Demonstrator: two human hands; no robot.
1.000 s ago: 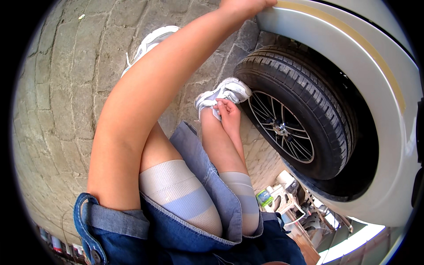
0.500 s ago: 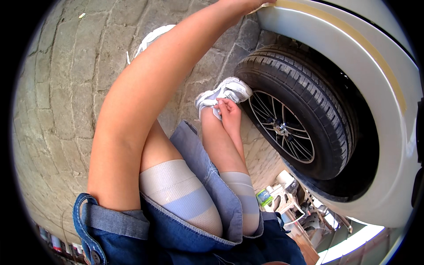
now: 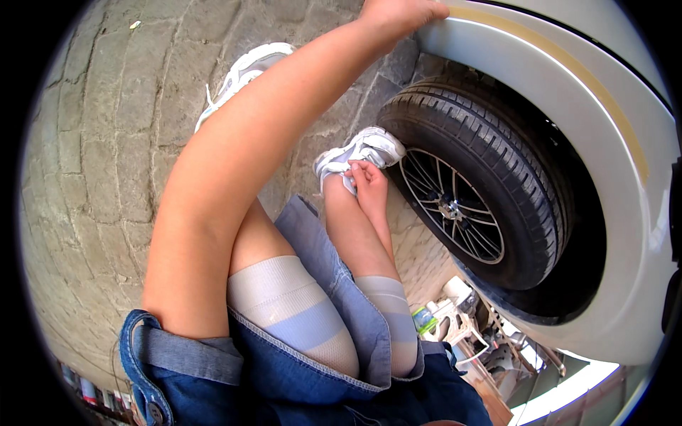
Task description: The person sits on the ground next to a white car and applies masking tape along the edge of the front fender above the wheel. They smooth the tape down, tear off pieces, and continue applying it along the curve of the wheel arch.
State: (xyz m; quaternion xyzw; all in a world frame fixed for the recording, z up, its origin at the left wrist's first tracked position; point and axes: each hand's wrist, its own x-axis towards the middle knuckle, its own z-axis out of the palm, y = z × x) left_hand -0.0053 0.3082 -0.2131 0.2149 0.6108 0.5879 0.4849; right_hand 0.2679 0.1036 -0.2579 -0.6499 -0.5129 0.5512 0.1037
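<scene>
From the head view I see my left hand laid flat on the white fender, fingers spread, gripping nothing. My right hand pinches the laces of the white shoe, just beside the tyre below the fender.

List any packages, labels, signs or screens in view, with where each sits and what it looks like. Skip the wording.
Green-topped container: low right, beside the right knee, among the clutter by the tyre; small, round, green with a pale band; its label is too small to make out.
Row of small packs: bottom left edge, on the paving; upright, red, white and dark.
No signs or screens show.
</scene>
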